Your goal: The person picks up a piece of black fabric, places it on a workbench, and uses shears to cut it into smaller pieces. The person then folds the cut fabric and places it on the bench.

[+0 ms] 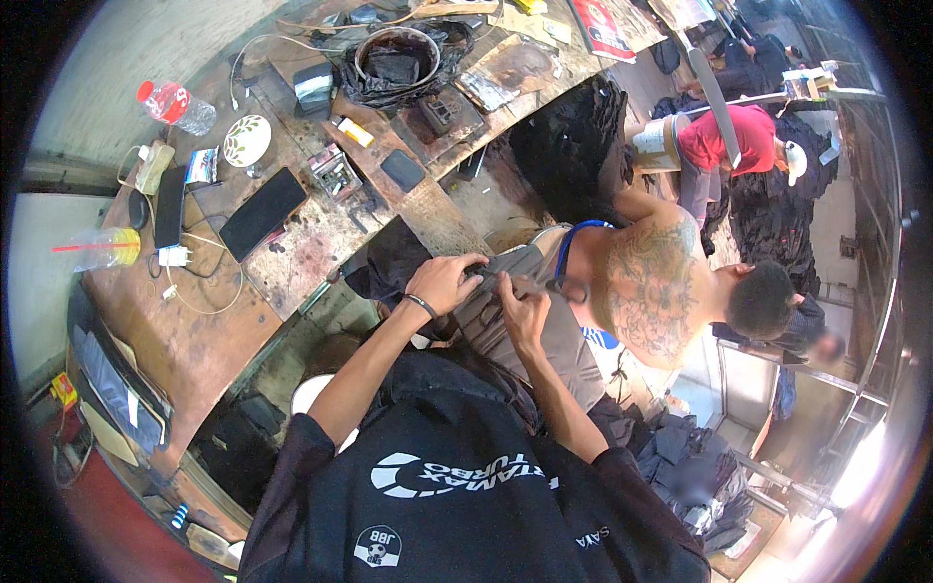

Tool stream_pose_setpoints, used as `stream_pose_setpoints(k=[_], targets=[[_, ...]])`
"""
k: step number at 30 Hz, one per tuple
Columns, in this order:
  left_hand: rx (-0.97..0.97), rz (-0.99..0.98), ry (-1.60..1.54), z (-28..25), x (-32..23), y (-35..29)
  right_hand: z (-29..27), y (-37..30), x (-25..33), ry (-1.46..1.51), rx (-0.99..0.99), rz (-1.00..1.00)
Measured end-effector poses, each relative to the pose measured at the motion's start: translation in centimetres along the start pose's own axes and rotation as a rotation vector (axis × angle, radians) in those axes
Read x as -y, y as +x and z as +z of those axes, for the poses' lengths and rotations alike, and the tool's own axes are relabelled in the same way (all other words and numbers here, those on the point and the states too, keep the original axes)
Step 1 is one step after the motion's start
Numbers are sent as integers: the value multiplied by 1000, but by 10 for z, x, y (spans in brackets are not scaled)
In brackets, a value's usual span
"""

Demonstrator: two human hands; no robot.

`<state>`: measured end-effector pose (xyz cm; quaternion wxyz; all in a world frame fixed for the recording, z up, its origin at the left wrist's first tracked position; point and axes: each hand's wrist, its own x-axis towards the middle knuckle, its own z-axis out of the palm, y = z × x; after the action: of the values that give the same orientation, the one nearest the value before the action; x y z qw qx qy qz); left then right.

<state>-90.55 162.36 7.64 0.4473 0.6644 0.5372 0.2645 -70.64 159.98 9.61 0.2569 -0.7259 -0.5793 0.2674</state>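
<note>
A grey-brown piece of cloth, apparently a garment [573,352], lies spread over my lap and reaches off to the right. My left hand [442,284], with a dark band at the wrist, is closed at the cloth's upper edge, thumb and fingers pinching a dark bit of it. Close beside it, my right hand [525,313] is curled on the same garment, its fingers bent and its thumb side toward the left hand. What lies inside the right hand's fingers is hidden. Black cloth [386,260] hangs at the table edge just left of my hands.
The stained wooden table [219,364] carries a large black phone [262,215], a smaller phone [401,170], a red-capped bottle [178,108], cables and a pot [397,58]. A shirtless person [653,282] sits close on my right. Dark clothes [695,471] are heaped at the lower right.
</note>
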Motion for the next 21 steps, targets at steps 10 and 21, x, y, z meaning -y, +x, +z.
stream_pose_setpoints(k=[10, 21], targets=[[52, -53, -42, -1, 0, 1, 4, 24, -30, 53, 123, 199], [48, -65, -72, -3, -2, -1, -8, 33, -13, 286, 208, 330]])
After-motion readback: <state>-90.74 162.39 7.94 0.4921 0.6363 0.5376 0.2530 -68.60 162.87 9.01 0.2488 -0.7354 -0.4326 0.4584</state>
